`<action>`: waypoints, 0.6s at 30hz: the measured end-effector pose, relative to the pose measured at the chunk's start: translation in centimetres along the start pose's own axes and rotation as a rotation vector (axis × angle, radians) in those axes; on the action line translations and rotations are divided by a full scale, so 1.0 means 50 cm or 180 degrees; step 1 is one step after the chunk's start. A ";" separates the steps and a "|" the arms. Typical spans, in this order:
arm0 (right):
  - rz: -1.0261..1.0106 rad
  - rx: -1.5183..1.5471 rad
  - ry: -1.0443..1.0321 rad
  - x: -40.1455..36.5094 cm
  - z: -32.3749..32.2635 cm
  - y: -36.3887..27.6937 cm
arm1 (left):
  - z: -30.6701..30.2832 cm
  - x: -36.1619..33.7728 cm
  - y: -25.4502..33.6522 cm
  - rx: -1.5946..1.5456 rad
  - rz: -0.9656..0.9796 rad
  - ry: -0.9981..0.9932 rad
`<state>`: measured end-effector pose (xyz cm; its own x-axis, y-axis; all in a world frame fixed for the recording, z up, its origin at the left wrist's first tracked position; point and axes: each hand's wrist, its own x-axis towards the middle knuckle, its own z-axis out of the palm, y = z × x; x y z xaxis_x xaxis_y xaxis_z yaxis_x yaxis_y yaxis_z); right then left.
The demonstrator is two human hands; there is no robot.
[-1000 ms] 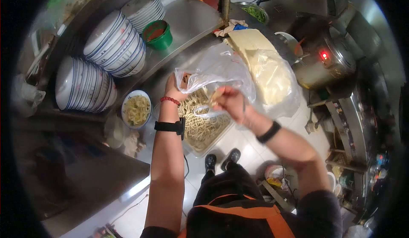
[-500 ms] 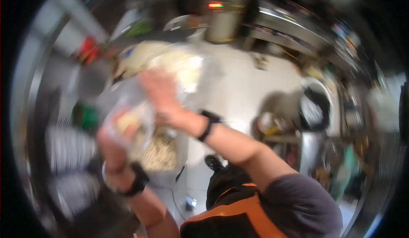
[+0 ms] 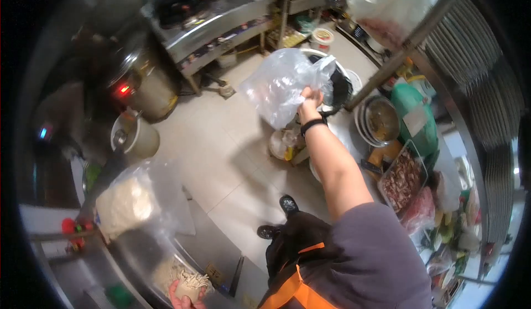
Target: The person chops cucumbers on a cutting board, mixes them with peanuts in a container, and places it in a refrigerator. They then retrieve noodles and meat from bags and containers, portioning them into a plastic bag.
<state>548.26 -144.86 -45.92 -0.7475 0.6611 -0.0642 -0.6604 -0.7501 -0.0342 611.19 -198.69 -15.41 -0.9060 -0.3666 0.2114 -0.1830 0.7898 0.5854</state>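
Observation:
My right hand (image 3: 311, 98) is closed around the gathered neck of a clear plastic bag (image 3: 279, 82). The bag hangs puffed out beside a bin (image 3: 336, 88) with a black liner, partly covering its rim. At the bottom of the view, my left hand (image 3: 180, 297) has its fingers curled around a pale clump of noodle-like strands (image 3: 191, 288); the frame edge cuts off part of this hand. More pale strands lie just behind it, above the steel surface. A large clear bag of pale food (image 3: 127, 201) rests farther along the same counter.
A white bucket (image 3: 135, 135) and a steel cooker (image 3: 144, 82) with a red display stand on the floor ahead. On the right are stacked metal bowls (image 3: 379, 121), a tray of chopped meat (image 3: 402, 179) and racked plates (image 3: 464, 38). A metal post (image 3: 412, 41) rises near the bin.
My right hand has swung from the counter to the right, carrying the clear bag over beside the bin. The view has turned right; my left hand stays low at the counter with the pale clump.

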 end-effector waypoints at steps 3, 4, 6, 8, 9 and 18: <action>0.0182 -0.0003 0.0366 0.132 0.012 -0.103 | 0.098 0.077 0.102 -0.0900 -0.0427 -0.0276; -0.0166 -0.1085 0.1009 0.122 0.090 -0.125 | 0.133 0.108 0.173 -0.1371 -0.0611 -0.0495; -0.0109 -0.3639 0.2384 0.054 0.238 -0.179 | 0.195 0.158 0.321 -0.2249 -0.1075 -0.0968; -0.0376 -0.4159 0.2219 -0.054 0.278 -0.192 | 0.222 0.162 0.420 -0.3071 -0.1679 -0.1227; -0.0137 -0.4542 0.0857 -0.186 0.368 -0.260 | 0.234 0.174 0.428 -0.3111 -0.1564 -0.1575; -0.0394 -0.2066 0.2475 -0.722 0.237 -0.936 | 0.337 0.186 0.495 -0.3577 -0.1145 -0.3289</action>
<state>605.32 -133.45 -30.19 -0.2711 0.7140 -0.6456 -0.3914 -0.6945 -0.6037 591.79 -174.29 -12.15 -0.8244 0.4067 -0.3937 -0.4981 -0.1911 0.8458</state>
